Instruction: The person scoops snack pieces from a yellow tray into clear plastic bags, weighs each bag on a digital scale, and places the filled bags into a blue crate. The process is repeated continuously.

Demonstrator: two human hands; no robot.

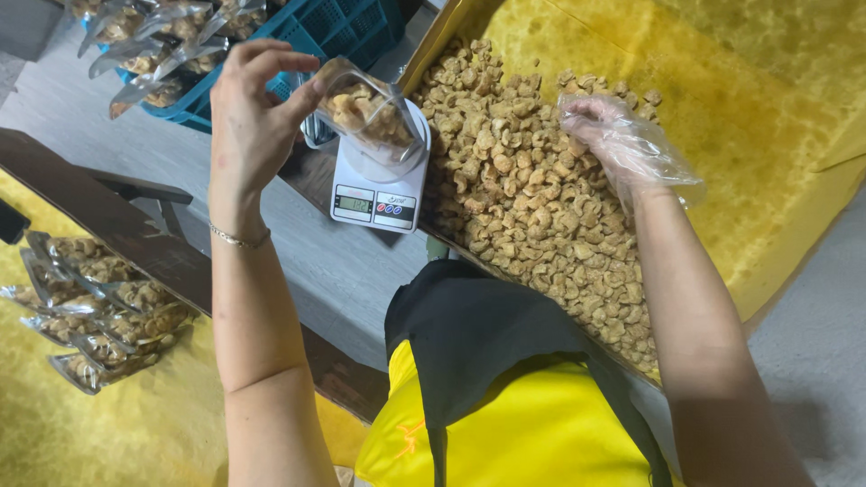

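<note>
Filled pouches (pixel 99 311): a row of clear bags of fried snack pieces is laid on the yellow sheet (pixel 135 433) at far left.
Blue crate (pixel 334 27): more filled bags are held in it, at top left, behind the left hand.
Left hand (pixel 248 113): bare, with a thin bracelet at the wrist; the clear pouch is pinched at its upper edge between thumb and fingers.
Clear pouch (pixel 370 113): partly filled with snack pieces, tilted, and supported on the scale platform.
Scale (pixel 377 185): small, white, with a lit display; placed just beside the tray edge.
Snack heap (pixel 532 207): loose golden pieces are piled in the yellow-lined tray (pixel 776 117).
Right hand (pixel 613 140): covered by a clear plastic glove, laid on the heap with fingers loosely curled; whether pieces are held cannot be told.
</note>
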